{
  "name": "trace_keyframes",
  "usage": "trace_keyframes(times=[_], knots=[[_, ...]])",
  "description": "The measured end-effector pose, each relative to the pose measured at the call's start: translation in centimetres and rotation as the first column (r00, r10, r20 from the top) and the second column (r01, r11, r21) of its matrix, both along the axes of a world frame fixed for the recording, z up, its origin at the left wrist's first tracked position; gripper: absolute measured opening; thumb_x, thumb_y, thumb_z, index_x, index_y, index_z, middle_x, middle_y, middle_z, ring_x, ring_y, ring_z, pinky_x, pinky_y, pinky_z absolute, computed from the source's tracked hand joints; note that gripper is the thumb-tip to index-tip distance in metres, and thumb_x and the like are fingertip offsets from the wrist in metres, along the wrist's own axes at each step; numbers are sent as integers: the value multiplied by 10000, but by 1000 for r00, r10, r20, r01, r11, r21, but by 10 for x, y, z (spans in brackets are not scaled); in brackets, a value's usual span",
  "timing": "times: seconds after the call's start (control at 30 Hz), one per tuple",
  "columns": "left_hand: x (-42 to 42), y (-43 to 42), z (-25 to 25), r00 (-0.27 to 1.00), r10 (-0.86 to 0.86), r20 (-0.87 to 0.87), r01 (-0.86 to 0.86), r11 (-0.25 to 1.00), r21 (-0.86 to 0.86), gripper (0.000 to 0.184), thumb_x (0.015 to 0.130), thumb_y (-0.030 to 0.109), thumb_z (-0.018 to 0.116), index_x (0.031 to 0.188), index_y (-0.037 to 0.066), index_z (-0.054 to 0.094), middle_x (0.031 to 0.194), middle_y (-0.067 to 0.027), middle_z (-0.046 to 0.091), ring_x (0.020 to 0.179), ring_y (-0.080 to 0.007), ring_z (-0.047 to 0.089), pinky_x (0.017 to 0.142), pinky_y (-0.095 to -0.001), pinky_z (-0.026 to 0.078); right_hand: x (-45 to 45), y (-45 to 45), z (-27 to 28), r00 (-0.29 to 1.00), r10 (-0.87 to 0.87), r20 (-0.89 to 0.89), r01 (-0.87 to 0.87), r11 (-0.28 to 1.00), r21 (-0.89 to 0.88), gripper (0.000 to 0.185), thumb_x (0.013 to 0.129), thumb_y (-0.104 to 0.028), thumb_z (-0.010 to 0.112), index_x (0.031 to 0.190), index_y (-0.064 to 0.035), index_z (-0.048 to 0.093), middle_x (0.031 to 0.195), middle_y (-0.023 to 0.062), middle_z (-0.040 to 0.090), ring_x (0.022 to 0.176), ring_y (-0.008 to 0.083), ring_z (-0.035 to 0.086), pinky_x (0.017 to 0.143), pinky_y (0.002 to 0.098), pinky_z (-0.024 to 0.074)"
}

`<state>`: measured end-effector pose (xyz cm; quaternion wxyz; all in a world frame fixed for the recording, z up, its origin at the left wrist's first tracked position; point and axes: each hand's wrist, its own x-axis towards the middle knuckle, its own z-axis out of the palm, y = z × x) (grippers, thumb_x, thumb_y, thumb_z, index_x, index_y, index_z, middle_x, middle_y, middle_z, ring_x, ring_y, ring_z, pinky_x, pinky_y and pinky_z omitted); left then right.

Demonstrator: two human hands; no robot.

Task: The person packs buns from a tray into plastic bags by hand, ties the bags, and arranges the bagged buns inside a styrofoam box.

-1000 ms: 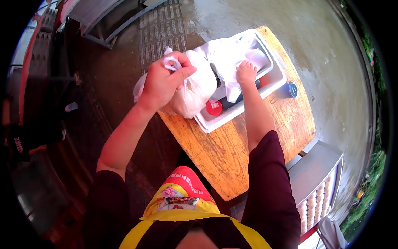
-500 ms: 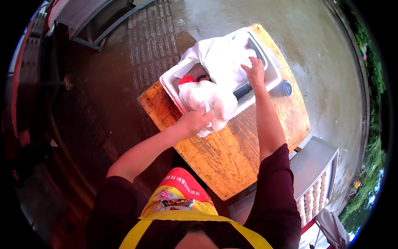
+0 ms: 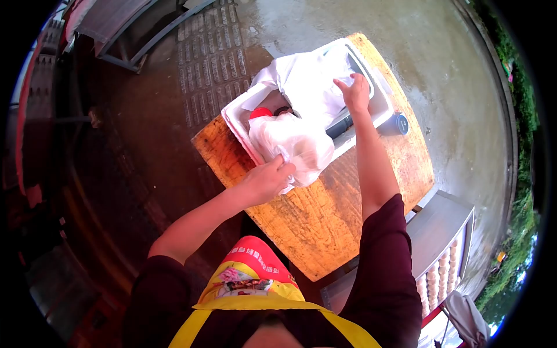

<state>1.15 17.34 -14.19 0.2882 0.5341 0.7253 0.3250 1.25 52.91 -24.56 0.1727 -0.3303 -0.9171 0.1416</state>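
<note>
Gathered between the fingers of my left hand (image 3: pixel 270 181) is the top of a white plastic bag (image 3: pixel 299 145), which lies over the near edge of a white foam box (image 3: pixel 235 119). My right hand (image 3: pixel 355 93) hovers at the box's right side, thumb and fingers apart, holding nothing. A white cloth or sheet (image 3: pixel 310 78) covers much of the box. Beside the bag a red lid (image 3: pixel 260 112) and a dark cylindrical object (image 3: pixel 339 127) show inside. The bag's contents look round and pale but are unclear.
Under the box is a worn wooden table (image 3: pixel 313 226). A blue-topped container (image 3: pixel 400 123) stands near its right edge. At the lower right is a metal cabinet (image 3: pixel 438 223) with rows of round pale items. Metal framing (image 3: pixel 125 61) stands at the upper left.
The bag has come down from the box's left side onto its near edge, still in my left hand. My right hand has lifted off the white sheet, and its fingers have spread.
</note>
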Motion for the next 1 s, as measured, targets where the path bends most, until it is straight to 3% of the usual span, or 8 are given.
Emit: trace_keyframes(times=[0.17,0.3,0.43,0.57,0.6,0.7,0.83,1.0], knots=[[0,-11,-9,999,42,32,-43,999,10,232,850,71,539,1075,108,498,929,-206,522,796,-424,593,653,-499,486,-40,-8,17,904,-253,345,279,960,-26,792,684,-573,763,1171,17,557,1248,177,583,1200,292,523,1019,444,361],[3,-11,-14,998,68,-2,-68,997,-38,285,802,17,582,1069,102,529,906,-173,556,806,-399,603,670,-465,499,-46,-1,25,863,-230,450,404,849,-341,835,635,-481,820,1247,11,535,1224,227,597,1161,298,571,1039,524,303],[1,-6,-16,996,84,13,-84,995,49,226,839,55,519,1058,107,501,871,-195,547,797,-431,594,653,-505,484,-35,32,15,955,134,265,89,723,-685,694,660,-403,817,1171,21,614,1173,166,644,1103,297,599,958,367,417],[1,-2,-8,989,144,22,-145,987,75,282,783,-25,587,1038,90,549,923,-171,585,832,-398,603,680,-450,503,-29,9,67,906,362,217,-271,893,-359,510,851,-364,636,1211,-5,601,1128,178,659,1027,255,626,884,313,454],[-1,0,-5,987,159,24,-161,982,103,277,785,-25,585,1035,88,548,923,-171,586,835,-398,603,685,-448,503,-24,12,49,934,338,-118,-358,879,-315,303,908,-278,483,1062,-94,669,931,218,666,912,415,619,817,423,483],[-8,3,10,979,202,-19,-198,970,142,260,795,-22,581,1030,84,549,918,-166,589,839,-395,605,697,-438,504,-24,15,112,982,186,40,-175,967,-184,333,927,-268,392,1037,-83,646,898,228,657,901,413,626,802,438,485],[-11,2,17,976,219,12,-219,965,147,250,806,-30,576,1027,82,552,938,-161,588,854,-385,600,730,-417,498,2,43,191,977,69,-201,-55,996,71,234,907,-216,455,1006,-107,638,842,229,651,857,402,642,730,422,505],[11,24,-31,902,285,324,-278,958,-70,204,849,10,535,1040,77,557,993,-163,544,934,-359,571,784,-412,476,81,98,262,887,-98,-452,8,980,-198,229,868,-160,629,1063,-43,651,849,80,690,749,170,638,673,311,493]])
